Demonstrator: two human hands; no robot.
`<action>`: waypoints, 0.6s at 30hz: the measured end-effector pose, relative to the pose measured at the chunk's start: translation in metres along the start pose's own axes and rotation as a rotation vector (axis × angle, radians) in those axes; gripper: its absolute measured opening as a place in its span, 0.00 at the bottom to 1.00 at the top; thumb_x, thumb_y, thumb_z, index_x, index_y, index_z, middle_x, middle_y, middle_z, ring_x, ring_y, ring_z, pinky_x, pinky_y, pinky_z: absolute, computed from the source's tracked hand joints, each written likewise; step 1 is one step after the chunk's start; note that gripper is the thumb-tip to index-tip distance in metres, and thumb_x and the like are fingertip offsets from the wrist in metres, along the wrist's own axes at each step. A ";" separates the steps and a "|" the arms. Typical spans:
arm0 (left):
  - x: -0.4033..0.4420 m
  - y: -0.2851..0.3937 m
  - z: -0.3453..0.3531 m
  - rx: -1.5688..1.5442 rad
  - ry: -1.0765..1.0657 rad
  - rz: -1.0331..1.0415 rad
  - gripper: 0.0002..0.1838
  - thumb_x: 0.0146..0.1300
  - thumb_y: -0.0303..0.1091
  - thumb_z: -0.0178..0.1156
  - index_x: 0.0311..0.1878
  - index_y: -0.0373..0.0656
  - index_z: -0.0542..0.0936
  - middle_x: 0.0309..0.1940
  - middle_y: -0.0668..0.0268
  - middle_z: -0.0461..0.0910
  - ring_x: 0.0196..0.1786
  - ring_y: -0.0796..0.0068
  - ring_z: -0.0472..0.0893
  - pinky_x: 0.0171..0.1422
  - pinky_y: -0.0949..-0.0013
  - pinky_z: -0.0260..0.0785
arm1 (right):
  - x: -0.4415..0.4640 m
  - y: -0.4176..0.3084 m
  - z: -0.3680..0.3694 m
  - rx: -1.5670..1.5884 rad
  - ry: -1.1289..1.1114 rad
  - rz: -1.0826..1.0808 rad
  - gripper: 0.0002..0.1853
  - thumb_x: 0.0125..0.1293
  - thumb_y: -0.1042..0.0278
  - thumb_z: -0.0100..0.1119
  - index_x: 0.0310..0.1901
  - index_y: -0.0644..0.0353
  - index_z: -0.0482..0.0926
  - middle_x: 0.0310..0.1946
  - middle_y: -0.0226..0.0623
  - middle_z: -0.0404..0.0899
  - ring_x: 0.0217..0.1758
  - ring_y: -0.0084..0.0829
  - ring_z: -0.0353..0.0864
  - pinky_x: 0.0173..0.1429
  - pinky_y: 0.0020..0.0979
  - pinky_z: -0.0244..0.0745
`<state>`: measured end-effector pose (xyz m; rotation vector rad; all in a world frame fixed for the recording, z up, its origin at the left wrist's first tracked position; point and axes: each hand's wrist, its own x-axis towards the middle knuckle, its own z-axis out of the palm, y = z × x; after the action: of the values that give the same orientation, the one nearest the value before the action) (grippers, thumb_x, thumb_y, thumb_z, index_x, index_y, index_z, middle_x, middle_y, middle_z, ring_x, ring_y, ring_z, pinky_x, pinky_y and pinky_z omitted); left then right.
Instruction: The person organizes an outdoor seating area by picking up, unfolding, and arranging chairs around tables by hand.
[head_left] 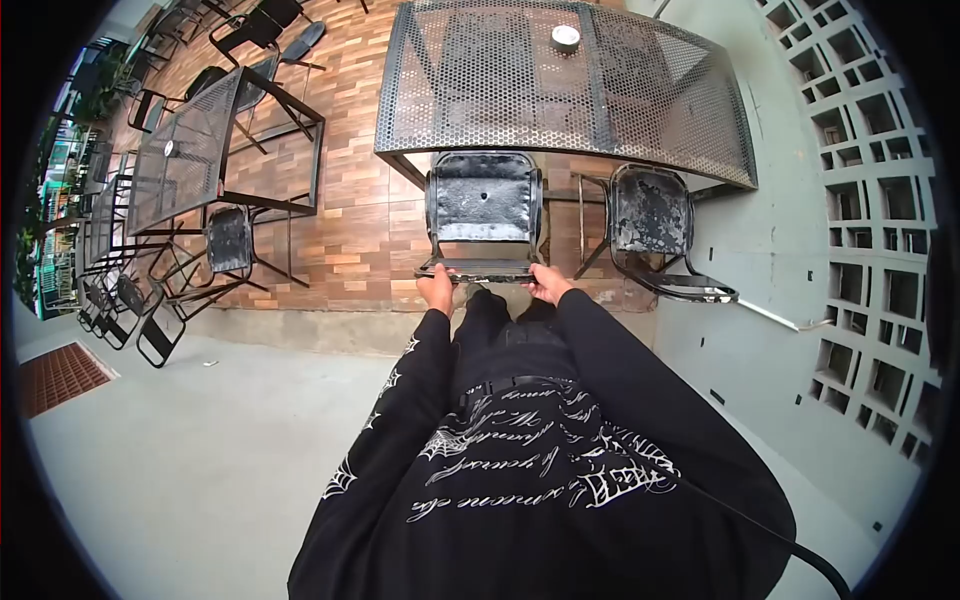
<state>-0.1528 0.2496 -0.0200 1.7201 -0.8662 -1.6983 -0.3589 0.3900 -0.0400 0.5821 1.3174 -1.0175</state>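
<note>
A worn black metal chair (pixel 484 200) stands in front of me, its scuffed seat partly under the edge of a perforated metal table (pixel 490 85). My left hand (pixel 436 289) grips the left end of the chair's backrest. At the right end of the same backrest, my right hand (pixel 548 284) is closed round the frame. Both arms reach forward in long black sleeves. To the right of my right hand is a second black chair (pixel 651 210) with peeling paint, turned at an angle beside the same table.
A round white ashtray-like dish (pixel 565 39) sits on the table. More perforated tables (pixel 180 160) and black chairs (pixel 230 240) stand on the left. A step edge (pixel 330 331) separates the wood-look floor from grey ground. A wall with square openings (pixel 850 240) and a pale pipe (pixel 775 315) are on the right.
</note>
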 end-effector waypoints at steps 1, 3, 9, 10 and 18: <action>0.003 -0.004 -0.001 0.053 0.005 0.005 0.09 0.69 0.33 0.54 0.41 0.35 0.76 0.31 0.60 0.81 0.29 0.70 0.82 0.32 0.64 0.80 | -0.006 -0.002 0.000 -0.034 0.056 -0.017 0.12 0.65 0.70 0.48 0.47 0.66 0.72 0.29 0.49 0.79 0.20 0.29 0.75 0.17 0.24 0.68; 0.006 -0.005 0.003 0.068 0.028 0.001 0.09 0.69 0.33 0.54 0.39 0.36 0.76 0.30 0.60 0.81 0.29 0.71 0.82 0.32 0.65 0.80 | -0.002 -0.005 -0.001 -0.053 0.033 -0.019 0.12 0.64 0.71 0.47 0.47 0.67 0.72 0.30 0.52 0.79 0.19 0.29 0.73 0.16 0.24 0.66; -0.010 -0.013 0.008 0.029 0.049 -0.071 0.10 0.69 0.34 0.53 0.38 0.37 0.77 0.29 0.63 0.82 0.28 0.72 0.82 0.31 0.66 0.79 | -0.007 -0.018 -0.011 -0.171 0.071 0.024 0.10 0.67 0.71 0.46 0.46 0.68 0.68 0.29 0.52 0.78 0.16 0.27 0.69 0.16 0.26 0.67; -0.012 -0.012 0.009 0.030 0.042 -0.077 0.10 0.69 0.35 0.53 0.37 0.37 0.77 0.30 0.63 0.82 0.29 0.72 0.82 0.31 0.66 0.80 | -0.005 -0.023 -0.015 -0.176 0.013 0.081 0.11 0.67 0.71 0.46 0.47 0.69 0.67 0.30 0.54 0.78 0.16 0.27 0.69 0.16 0.26 0.68; -0.011 -0.021 0.000 0.038 0.012 -0.034 0.11 0.67 0.32 0.57 0.38 0.31 0.77 0.30 0.59 0.82 0.28 0.69 0.83 0.29 0.63 0.79 | -0.001 -0.026 -0.027 -0.180 -0.079 0.091 0.10 0.67 0.71 0.48 0.44 0.69 0.69 0.30 0.49 0.78 0.19 0.28 0.72 0.18 0.26 0.70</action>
<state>-0.1517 0.2716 -0.0296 1.7775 -0.8744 -1.7021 -0.3945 0.4002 -0.0400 0.4569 1.2856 -0.8298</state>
